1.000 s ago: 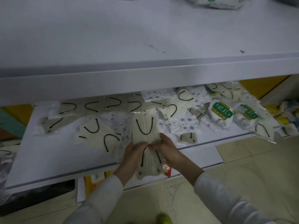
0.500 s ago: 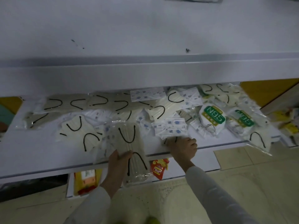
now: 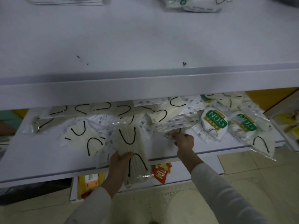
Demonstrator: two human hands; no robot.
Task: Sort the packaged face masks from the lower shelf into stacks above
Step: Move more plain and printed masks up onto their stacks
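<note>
**Packaged face masks: one pack in the left hand, the right now pinching a second**

The pack of cream masks [image 3: 129, 147] with black ear loops is where it was half a second ago. The left hand [image 3: 119, 165] grips its near left edge, thumb on top and fingers underneath.

The right hand [image 3: 184, 140] has changed. Earlier it lay at the front lip of the lower shelf [image 3: 40, 156]. Now it has moved a little further in, and its curled fingers pinch the clear corner of a blue-dotted packet [image 3: 173, 125] in the heap. The view has also tipped upward, bringing in more of the upper shelf [image 3: 145, 38] and a bagged stack [image 3: 192, 4] at its far edge.

The held pack's long axis runs away from the person toward the back of the shelf, with the far end leaning slightly left. One black loop sits at the far end as a U. The other sits at the near end, turned over. The far half lies over the loose packs on the lower shelf, and the near half overhangs the shelf's front edge.

More cream packs are spread across the lower shelf to the left and behind. Two green N95 packs [image 3: 214, 122] [image 3: 246, 125] lie to the right of the right hand. Below the shelf edge, a red packet [image 3: 161, 172] and a yellow packet [image 3: 89, 183] show.
</note>
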